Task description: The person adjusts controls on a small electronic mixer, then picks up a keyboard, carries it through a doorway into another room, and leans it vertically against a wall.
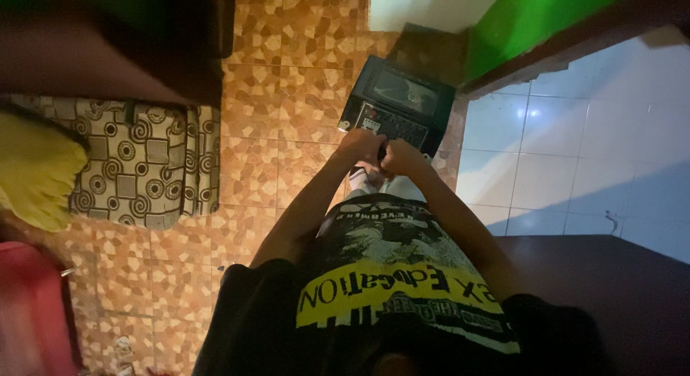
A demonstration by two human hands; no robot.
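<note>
Looking straight down the person's torso, the head camera shows both hands brought together over a black microwave oven [397, 106] that stands on the floor. The left hand [361, 146] and the right hand [402, 157] are curled into loose fists, touching each other at the near edge of the oven, beside its control panel. Whether the fingers are clamped on a small part or only pressed against the casing cannot be told; the contact point is hidden by the knuckles.

The oven lies with its glass door facing up, close to the far edge of the tiled floor [277, 95], just beside a green wall [535, 16] and a dark threshold strip [575, 42]. The floor here is laid with brown and orange mosaic-pattern tiles. Past the threshold, at the right, the surface changes to pale blue-white glossy tiles [575, 146] that carry light reflections.

At the left edge of the mosaic floor lies a cushion [140, 164] with a beige and brown pattern of squares and circles. A yellow cloth [36, 171] overlaps its left end. A red object [32, 311], blurred, occupies the lower left corner. A dark piece of furniture [172, 31] fills the upper left corner. A dark flat surface [611, 275] fills the lower right corner.

The person wears a black printed shirt [388, 275] with a yellow band.
</note>
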